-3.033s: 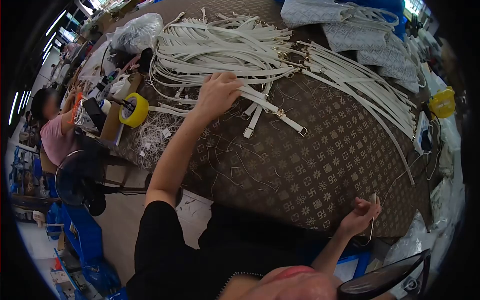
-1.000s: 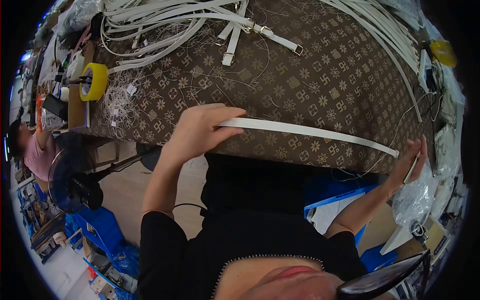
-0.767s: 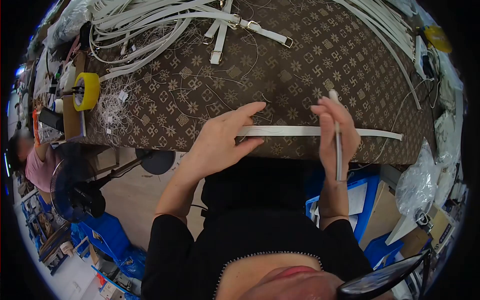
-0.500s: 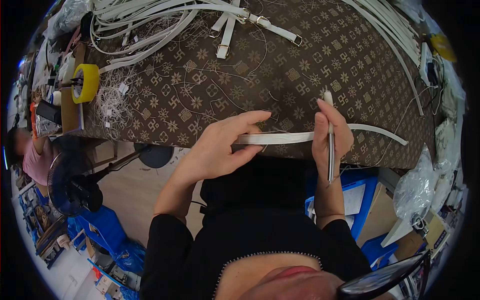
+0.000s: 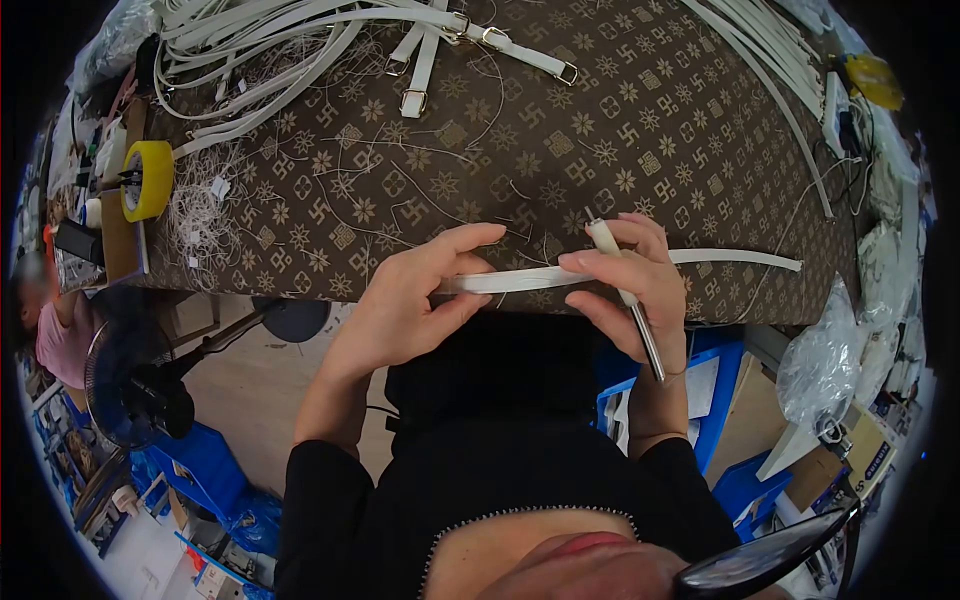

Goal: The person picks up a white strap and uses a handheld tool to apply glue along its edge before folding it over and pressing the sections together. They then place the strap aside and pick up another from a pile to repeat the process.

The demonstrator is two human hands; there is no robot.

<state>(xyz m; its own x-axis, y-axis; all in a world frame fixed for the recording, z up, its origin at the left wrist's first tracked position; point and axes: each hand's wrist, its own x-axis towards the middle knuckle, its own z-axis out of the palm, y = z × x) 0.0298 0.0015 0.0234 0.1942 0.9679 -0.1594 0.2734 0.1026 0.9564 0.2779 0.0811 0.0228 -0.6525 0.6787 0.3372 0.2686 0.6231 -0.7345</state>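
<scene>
A narrow white strap (image 5: 525,281) stretches across the near edge of the patterned cloth, its free end curving to the right. My left hand (image 5: 395,305) grips the strap's left part between thumb and fingers. In my right hand (image 5: 645,290) rests a slim pen-like tool with a white grip (image 5: 604,240) and a metal shaft, slanting across the palm. The right index fingertip and thumb come in close at the strap, with the tool still held by the same hand. Loose thread ends lie on the cloth just beyond both hands.
White straps with buckles (image 5: 413,102) heap at the back left, beside tangled white thread (image 5: 200,215) and a yellow tape roll (image 5: 150,180). More straps (image 5: 780,90) lie back right. A fan (image 5: 135,365) and a person in pink (image 5: 66,335) are left; a plastic bag (image 5: 818,355) hangs right.
My right hand has turned: the tool went from upright to slanted, and the fingers have come to the strap. The whole view has shifted slightly left.
</scene>
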